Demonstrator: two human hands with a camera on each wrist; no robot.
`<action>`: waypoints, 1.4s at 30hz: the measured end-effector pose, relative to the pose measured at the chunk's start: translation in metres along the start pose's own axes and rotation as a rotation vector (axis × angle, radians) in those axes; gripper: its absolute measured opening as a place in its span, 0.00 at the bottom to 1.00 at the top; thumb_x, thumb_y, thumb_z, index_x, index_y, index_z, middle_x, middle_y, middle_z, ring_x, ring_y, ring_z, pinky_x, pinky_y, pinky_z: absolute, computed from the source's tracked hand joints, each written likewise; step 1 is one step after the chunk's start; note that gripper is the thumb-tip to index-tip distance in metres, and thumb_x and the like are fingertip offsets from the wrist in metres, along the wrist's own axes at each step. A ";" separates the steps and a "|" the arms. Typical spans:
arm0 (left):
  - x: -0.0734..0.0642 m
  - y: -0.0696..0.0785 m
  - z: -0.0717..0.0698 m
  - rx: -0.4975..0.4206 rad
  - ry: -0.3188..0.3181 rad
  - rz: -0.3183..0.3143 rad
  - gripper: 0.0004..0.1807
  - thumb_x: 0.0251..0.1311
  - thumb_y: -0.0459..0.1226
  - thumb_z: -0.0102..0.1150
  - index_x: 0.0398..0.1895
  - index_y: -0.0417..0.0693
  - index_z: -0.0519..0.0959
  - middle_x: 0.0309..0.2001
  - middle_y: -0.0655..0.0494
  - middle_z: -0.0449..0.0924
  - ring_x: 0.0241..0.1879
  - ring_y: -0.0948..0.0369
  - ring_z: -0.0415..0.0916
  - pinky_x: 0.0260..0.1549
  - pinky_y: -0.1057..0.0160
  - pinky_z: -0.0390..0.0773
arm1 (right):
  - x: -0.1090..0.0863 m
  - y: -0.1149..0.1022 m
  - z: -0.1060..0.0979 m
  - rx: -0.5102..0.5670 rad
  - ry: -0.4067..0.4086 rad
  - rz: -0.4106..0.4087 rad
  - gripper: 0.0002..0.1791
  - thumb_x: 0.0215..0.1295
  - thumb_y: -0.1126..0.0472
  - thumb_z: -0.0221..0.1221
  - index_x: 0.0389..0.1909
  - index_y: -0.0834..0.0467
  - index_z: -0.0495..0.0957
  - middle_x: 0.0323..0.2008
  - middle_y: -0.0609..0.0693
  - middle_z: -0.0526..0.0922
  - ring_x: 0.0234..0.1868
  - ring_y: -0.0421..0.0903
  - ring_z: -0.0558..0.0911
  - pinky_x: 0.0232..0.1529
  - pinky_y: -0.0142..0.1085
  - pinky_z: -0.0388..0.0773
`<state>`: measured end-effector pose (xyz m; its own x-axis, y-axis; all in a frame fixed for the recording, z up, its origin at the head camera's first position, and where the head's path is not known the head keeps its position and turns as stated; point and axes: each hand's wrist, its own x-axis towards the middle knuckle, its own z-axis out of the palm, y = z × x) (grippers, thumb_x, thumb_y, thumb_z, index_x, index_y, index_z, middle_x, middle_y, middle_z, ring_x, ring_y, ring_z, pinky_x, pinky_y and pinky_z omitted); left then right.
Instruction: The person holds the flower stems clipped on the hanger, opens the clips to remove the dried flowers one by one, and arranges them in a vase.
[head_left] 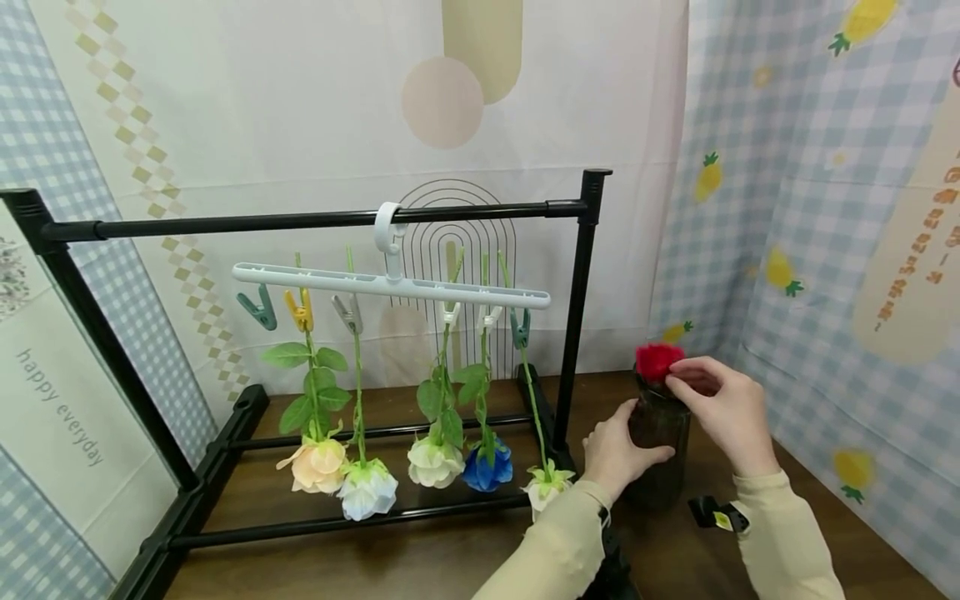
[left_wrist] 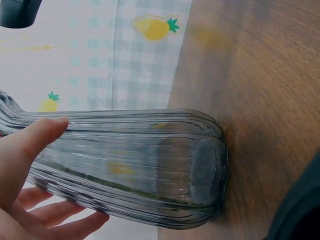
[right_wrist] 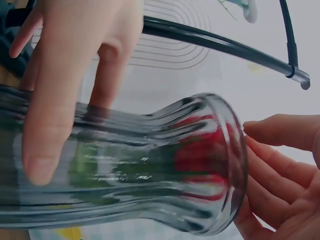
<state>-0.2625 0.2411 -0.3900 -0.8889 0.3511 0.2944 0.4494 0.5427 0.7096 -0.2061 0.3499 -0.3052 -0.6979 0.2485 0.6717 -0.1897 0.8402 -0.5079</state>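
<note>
A clear ribbed glass vase [head_left: 660,450] stands on the wooden table at the right, upright. My left hand [head_left: 618,450] grips its body, thumb on the near side and fingers round the far side, as the left wrist view of the vase [left_wrist: 150,165] shows. A red flower [head_left: 658,362] sits in the flared mouth, its bloom [right_wrist: 202,155] showing through the glass in the right wrist view, green below it. At the rim is my right hand [head_left: 723,408], thumb and fingertips right beside the bloom, fingers loosely bent and not round it.
Left of the vase stands a black rack [head_left: 585,275]. On its bar hangs a pale blue hanger [head_left: 393,286] with clips holding several flowers upside down, among them a peach one [head_left: 313,465] and a blue one [head_left: 487,465]. Patterned cloth [head_left: 810,333] walls the right side.
</note>
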 end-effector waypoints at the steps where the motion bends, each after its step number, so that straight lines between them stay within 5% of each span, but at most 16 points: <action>1: 0.000 0.000 0.000 -0.001 -0.001 -0.003 0.38 0.38 0.59 0.65 0.58 0.71 0.65 0.52 0.67 0.76 0.48 0.60 0.75 0.43 0.50 0.69 | 0.000 -0.001 -0.001 0.006 0.004 -0.002 0.09 0.54 0.55 0.61 0.36 0.54 0.80 0.33 0.55 0.84 0.27 0.13 0.68 0.28 0.15 0.67; 11: -0.002 0.004 0.000 0.027 -0.015 -0.029 0.42 0.40 0.58 0.65 0.61 0.61 0.61 0.55 0.62 0.72 0.51 0.61 0.73 0.49 0.55 0.72 | -0.002 -0.023 -0.006 0.058 0.021 -0.032 0.10 0.53 0.55 0.62 0.36 0.51 0.80 0.32 0.47 0.84 0.29 0.17 0.73 0.30 0.15 0.68; 15: -0.010 0.011 -0.015 0.064 -0.034 -0.039 0.40 0.45 0.55 0.63 0.62 0.55 0.60 0.55 0.57 0.70 0.52 0.57 0.71 0.50 0.59 0.72 | -0.004 -0.037 -0.006 0.101 0.010 -0.069 0.10 0.53 0.55 0.62 0.38 0.49 0.80 0.32 0.36 0.82 0.30 0.21 0.74 0.31 0.16 0.68; 23: -0.033 0.026 -0.077 0.152 -0.090 0.102 0.28 0.54 0.54 0.55 0.57 0.56 0.67 0.52 0.61 0.73 0.47 0.63 0.74 0.43 0.66 0.74 | -0.007 -0.064 -0.003 0.141 0.028 -0.174 0.11 0.51 0.60 0.64 0.37 0.45 0.80 0.31 0.29 0.79 0.30 0.24 0.75 0.31 0.18 0.69; 31: -0.043 0.010 -0.139 0.151 0.020 0.154 0.18 0.59 0.51 0.51 0.51 0.61 0.72 0.39 0.64 0.81 0.28 0.70 0.76 0.25 0.72 0.72 | -0.007 -0.078 0.008 0.173 0.006 -0.264 0.11 0.50 0.61 0.64 0.35 0.45 0.80 0.31 0.34 0.81 0.30 0.23 0.75 0.31 0.18 0.69; 37: -0.050 -0.007 -0.178 0.130 0.125 0.136 0.16 0.60 0.46 0.50 0.50 0.57 0.73 0.33 0.64 0.82 0.23 0.72 0.73 0.21 0.74 0.68 | -0.006 -0.088 0.032 0.239 -0.096 -0.372 0.11 0.50 0.62 0.64 0.35 0.46 0.79 0.32 0.42 0.83 0.32 0.25 0.77 0.32 0.19 0.71; 42: -0.050 -0.027 -0.211 0.063 0.192 0.060 0.19 0.59 0.46 0.52 0.54 0.58 0.70 0.37 0.61 0.82 0.30 0.68 0.77 0.23 0.73 0.72 | -0.002 -0.102 0.054 0.259 -0.183 -0.351 0.08 0.52 0.57 0.63 0.35 0.48 0.79 0.32 0.41 0.83 0.30 0.29 0.77 0.31 0.24 0.74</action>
<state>-0.2489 0.0480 -0.2894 -0.8585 0.2353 0.4557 0.5011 0.5743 0.6474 -0.2222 0.2375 -0.2841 -0.6670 -0.1376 0.7322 -0.5853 0.7049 -0.4007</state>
